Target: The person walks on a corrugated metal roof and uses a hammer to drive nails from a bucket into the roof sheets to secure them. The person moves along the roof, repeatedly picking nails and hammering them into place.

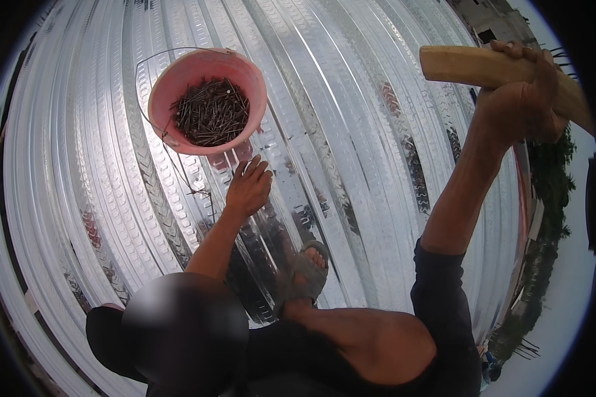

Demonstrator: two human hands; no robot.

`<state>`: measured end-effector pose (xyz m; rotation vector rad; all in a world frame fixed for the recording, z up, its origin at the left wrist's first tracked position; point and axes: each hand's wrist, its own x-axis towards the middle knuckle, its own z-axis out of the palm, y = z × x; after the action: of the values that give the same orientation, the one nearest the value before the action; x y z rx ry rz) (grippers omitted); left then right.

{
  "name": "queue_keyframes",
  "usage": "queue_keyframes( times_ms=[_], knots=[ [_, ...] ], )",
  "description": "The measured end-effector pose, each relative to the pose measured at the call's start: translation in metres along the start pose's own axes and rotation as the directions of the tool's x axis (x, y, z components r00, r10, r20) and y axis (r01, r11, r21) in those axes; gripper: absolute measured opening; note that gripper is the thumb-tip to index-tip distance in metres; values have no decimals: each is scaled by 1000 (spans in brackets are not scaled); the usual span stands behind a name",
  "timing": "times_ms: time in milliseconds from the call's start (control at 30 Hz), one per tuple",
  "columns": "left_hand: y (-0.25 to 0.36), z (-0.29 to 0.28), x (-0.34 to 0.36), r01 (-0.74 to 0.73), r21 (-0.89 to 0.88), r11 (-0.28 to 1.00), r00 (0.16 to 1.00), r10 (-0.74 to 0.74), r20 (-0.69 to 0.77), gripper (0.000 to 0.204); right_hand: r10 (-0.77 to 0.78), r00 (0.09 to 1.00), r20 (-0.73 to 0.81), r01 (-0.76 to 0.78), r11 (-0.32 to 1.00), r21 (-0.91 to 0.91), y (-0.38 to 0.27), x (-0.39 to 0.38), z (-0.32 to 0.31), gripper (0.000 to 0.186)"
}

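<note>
A pink bucket (162, 106) full of loose metal nails (208, 112) stands on ribbed silvery metal sheeting (344, 132), its thin wire handle leaning out to the left. My left hand (248, 188) is just below the bucket, fingers slightly bent and apart, with nothing visible in them; whether the fingertips touch the sheet I cannot tell. At the upper right my right hand (516, 102) is wrapped round a thick piece of pale wood (453, 63), raised and running out toward the right rim, where its far end is hidden.
A sandalled foot (308, 271) rests on the sheeting below my left hand. A blurred dark shape (172, 331) covers the lower left. Beyond the sheet's right edge are greenery (553, 192), protruding rods and a grey concrete building (493, 23) at the top right.
</note>
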<state>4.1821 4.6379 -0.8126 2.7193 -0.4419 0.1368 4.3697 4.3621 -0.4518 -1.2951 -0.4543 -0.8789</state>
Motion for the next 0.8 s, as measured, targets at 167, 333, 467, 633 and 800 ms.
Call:
queue_keyframes(
  times_ms=[167, 333, 467, 633, 800],
  knots=[
    [12, 6, 18, -24, -7, 1000, 1000, 24, 15, 23, 803, 562, 200, -218, 377, -900, 103, -334, -105, 39],
    [-5, 1, -3, -59, 42, 997, 998, 58, 22, 23, 923, 315, 223, -166, 285, -944, 84, -321, -110, 37],
    [2, 2, 2, -28, 41, 999, 1000, 28, -10, 22, 725, 663, 187, -389, 547, -742, 29, -145, -35, 32],
    [10, 2, 12, -36, -20, 999, 999, 36, -33, 22, -196, 954, 225, 279, 855, -438, -18, -2, 8, 19],
    [4, 7, 9, -28, 23, 999, 1000, 28, 0, 23, 321, 935, 153, -104, 658, -746, 77, -264, -66, 40]
  ],
)
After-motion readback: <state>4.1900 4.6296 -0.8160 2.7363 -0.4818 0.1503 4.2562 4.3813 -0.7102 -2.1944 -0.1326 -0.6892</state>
